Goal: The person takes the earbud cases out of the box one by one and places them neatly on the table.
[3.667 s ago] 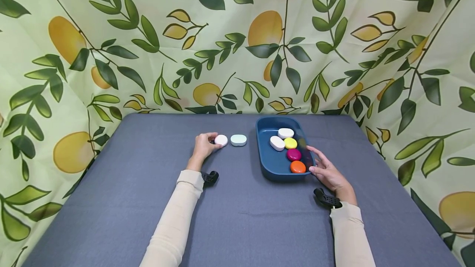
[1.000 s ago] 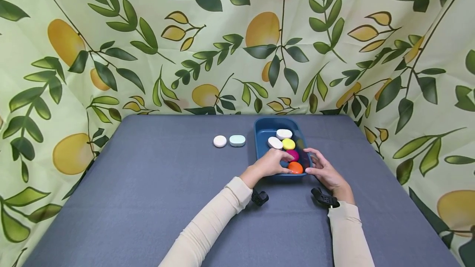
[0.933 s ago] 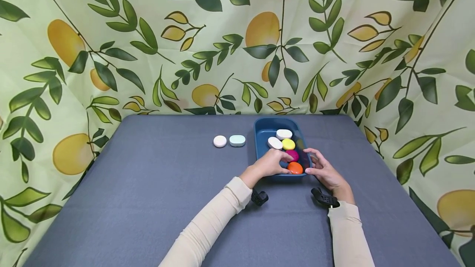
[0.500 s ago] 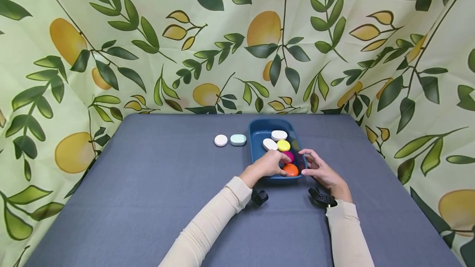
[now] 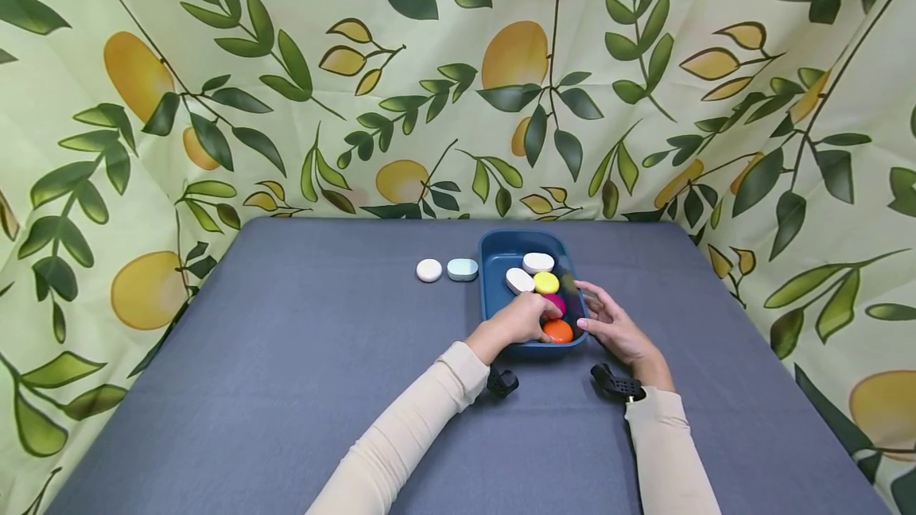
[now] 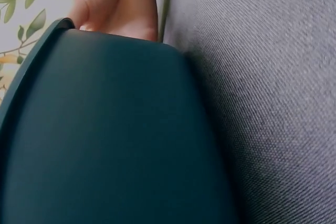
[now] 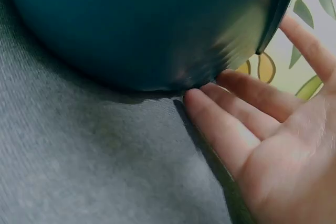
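Note:
My left hand (image 5: 518,319) reaches into the blue tray (image 5: 490,261). Its fingertips lie over the magenta round piece (image 5: 555,306), and the thumb is close to the orange round piece (image 5: 557,331). Whether it pinches either is hidden. My right hand (image 5: 621,332), fingers spread, touches the tray's right side. In the right wrist view, fingertips (image 7: 195,97) meet the outer wall low down. A yellow round piece (image 5: 546,283) and two white oval pieces, one upper (image 5: 538,263) and one lower (image 5: 519,280), also lie inside.
Left of the tray, a pale-blue oval piece (image 5: 462,269) and a white round piece (image 5: 429,270) lie on the grey-blue tablecloth (image 5: 286,356). A leaf-and-fruit patterned curtain (image 5: 429,86) hangs behind the table.
My left hand has left the white round piece and come into the tray. Over the last second the tray and its pieces have shifted left, towards the pale-blue oval; my right hand moved with them.

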`<state>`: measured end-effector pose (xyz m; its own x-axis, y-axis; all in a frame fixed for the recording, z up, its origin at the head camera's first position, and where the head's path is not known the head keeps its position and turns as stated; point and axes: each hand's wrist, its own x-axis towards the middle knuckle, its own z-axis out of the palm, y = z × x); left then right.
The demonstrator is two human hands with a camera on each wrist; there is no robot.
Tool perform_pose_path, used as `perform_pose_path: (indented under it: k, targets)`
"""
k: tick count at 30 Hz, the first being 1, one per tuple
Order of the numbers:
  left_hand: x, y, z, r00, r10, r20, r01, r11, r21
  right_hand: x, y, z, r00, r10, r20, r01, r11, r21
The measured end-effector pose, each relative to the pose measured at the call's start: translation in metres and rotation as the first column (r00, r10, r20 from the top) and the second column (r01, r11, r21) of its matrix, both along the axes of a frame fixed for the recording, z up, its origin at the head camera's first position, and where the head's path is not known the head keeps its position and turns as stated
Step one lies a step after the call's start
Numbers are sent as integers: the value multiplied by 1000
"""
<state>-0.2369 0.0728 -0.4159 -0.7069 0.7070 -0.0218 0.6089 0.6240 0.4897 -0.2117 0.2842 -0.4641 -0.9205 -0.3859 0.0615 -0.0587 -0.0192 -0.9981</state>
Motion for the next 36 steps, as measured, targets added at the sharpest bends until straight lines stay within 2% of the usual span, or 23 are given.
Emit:
perform_pose_path:
  k: [4, 8, 14, 17, 22, 26, 30, 36]
  targets:
    - [-1, 1, 0, 1000, 19, -23, -19, 1000, -12, 0, -1, 0, 999, -16, 28, 16, 1000, 5]
    - [-3, 3, -2, 999, 34, -2, -34, 999, -9, -1, -1, -1, 999, -27, 40, 26, 999, 23]
    - [-5, 4, -2, 999, 32, 14, -33, 999, 10, -3, -1, -2, 998, -25, 55, 23, 999, 47]
    - [-6, 3, -2, 999, 39, -2, -39, 999, 17, -3, 0, -1, 998, -22, 57, 20, 999, 41]
    - [-5, 2, 0, 999, 47, 21, -48, 998, 48, -3, -1, 0, 998, -26, 58, 24, 999, 30]
    - [-6, -1, -1, 999, 35, 2, -35, 998, 55, -2, -1, 0, 998, -24, 62, 21, 999, 39]
    - [-8, -6, 1, 999, 36, 20, -38, 995, 95, -1, -1, -1, 997, -24, 77, 20, 999, 48]
    - [-10, -17, 11, 996, 59, 67, -72, 977, 203, -3, -1, -2, 996, -17, 92, 12, 998, 54]
